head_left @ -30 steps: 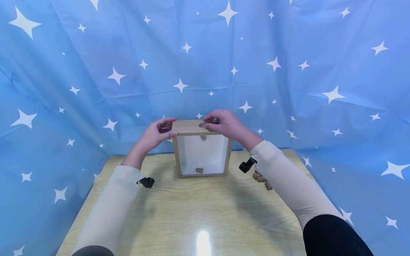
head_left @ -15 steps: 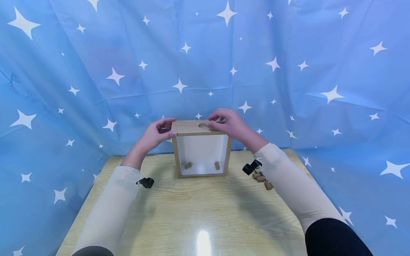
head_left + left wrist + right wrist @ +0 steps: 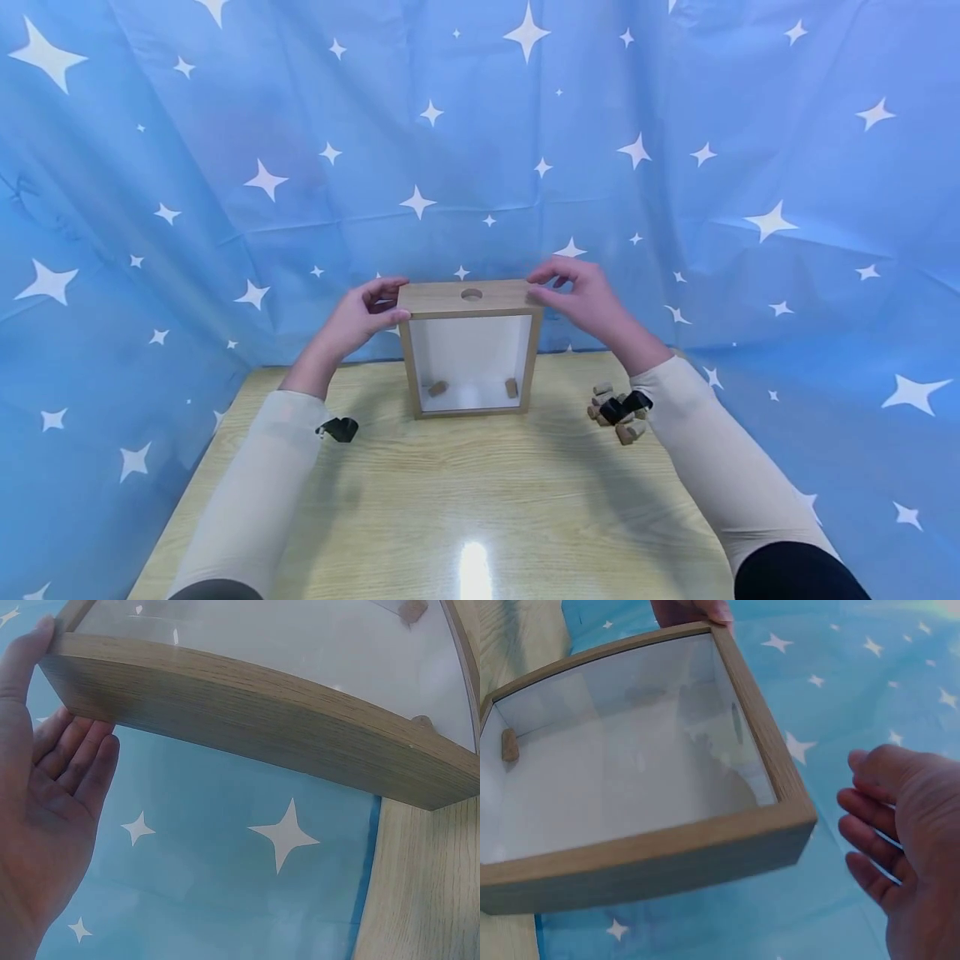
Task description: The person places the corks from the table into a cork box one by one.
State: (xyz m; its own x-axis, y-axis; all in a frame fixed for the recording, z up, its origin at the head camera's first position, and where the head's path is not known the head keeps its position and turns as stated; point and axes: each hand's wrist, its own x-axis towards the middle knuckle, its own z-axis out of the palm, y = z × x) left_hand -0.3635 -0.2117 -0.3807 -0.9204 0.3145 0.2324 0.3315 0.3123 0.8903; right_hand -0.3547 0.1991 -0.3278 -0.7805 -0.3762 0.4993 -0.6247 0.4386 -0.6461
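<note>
A wooden-framed box (image 3: 534,358) with a clear front and a round hole in its top stands upright on the table. Two corks lie inside at the bottom, one cork (image 3: 438,388) at the left and another cork (image 3: 512,387) at the right. My left hand (image 3: 358,323) grips the box's upper left corner, thumb in front, fingers behind. At the upper right corner is my right hand (image 3: 588,302), holding nothing; in the right wrist view this hand (image 3: 915,832) is apart from the frame (image 3: 761,727), its fingers loosely bent.
Several loose corks (image 3: 625,433) lie in a pile on the table (image 3: 450,492), right of the box and partly behind the right wrist's black camera (image 3: 613,410). A blue curtain (image 3: 465,150) with white stars hangs behind the table.
A second cork has come to rest inside the box. My right hand has moved from the hole to the right, past the box's top corner. My left hand keeps its place.
</note>
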